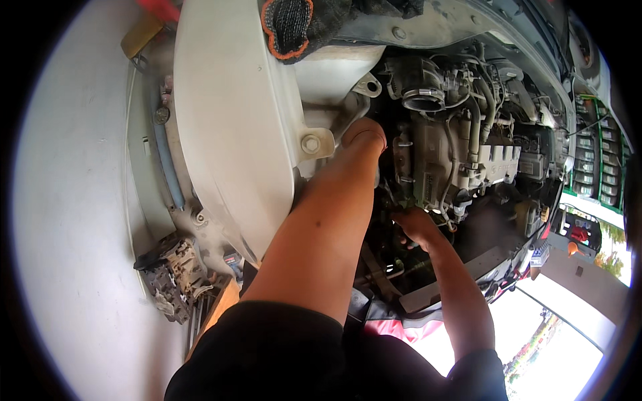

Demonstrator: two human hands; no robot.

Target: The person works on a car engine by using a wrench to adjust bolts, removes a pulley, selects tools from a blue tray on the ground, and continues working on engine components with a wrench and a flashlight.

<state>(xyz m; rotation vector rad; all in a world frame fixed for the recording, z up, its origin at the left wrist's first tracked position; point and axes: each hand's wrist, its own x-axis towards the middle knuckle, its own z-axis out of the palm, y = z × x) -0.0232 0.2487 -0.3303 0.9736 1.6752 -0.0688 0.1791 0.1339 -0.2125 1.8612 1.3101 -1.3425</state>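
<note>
I am reaching into a car's engine bay with both arms. My left hand (365, 131) is bent down beside the pale fender, just below a metal bracket with a hole (368, 85). Its fingers are hidden, so what it touches does not show. My right hand (416, 227) is low in the dark gap at the near side of the engine (431, 157). Its fingers are curled closed, and anything inside them is too dark to make out. Hoses and wiring run close above it.
A pale fender (231, 113) with a bolted tab (311, 143) curves along the left. A black glove with an orange cuff edge (287, 30) lies at the top. A dirty metal engine part (172, 277) sits by the wall. A green rack (595, 157) stands at far right.
</note>
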